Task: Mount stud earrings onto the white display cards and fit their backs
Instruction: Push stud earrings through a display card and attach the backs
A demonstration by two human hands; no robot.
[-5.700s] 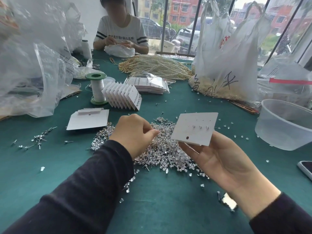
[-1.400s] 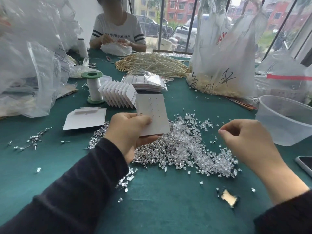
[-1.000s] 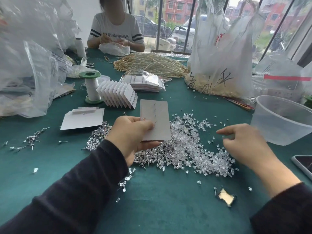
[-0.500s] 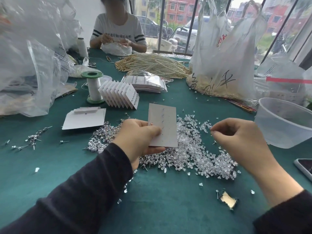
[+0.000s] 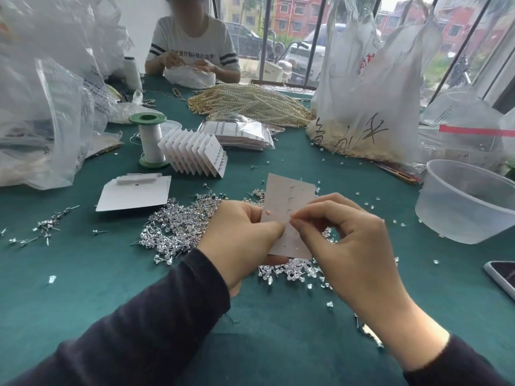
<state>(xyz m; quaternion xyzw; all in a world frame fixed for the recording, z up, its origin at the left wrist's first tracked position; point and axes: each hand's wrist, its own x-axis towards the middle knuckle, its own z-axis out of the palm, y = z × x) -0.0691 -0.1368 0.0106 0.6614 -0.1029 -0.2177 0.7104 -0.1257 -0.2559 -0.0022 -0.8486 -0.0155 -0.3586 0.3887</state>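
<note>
My left hand (image 5: 242,240) grips a white display card (image 5: 289,201) by its left edge, back side facing me, with several stud posts sticking out of it. My right hand (image 5: 351,240) pinches something small, too small to make out, against the card at a post near my left thumb. Beneath both hands lies a heap of silver stud earrings (image 5: 178,227) and, to the right, clear earring backs (image 5: 295,271) on the green table. A stack of blank cards (image 5: 133,192) lies to the left.
A fanned row of filled cards (image 5: 195,154), a green thread spool (image 5: 149,140) and bagged cards (image 5: 239,135) stand behind. A clear plastic tub (image 5: 468,201) and a phone (image 5: 501,277) are at right. Plastic bags line both sides. Another person works at the far end.
The card went from my right hand to my left, back side toward me. My right hand picked among the clear backs, then came left to the card and now pinches at a post.
</note>
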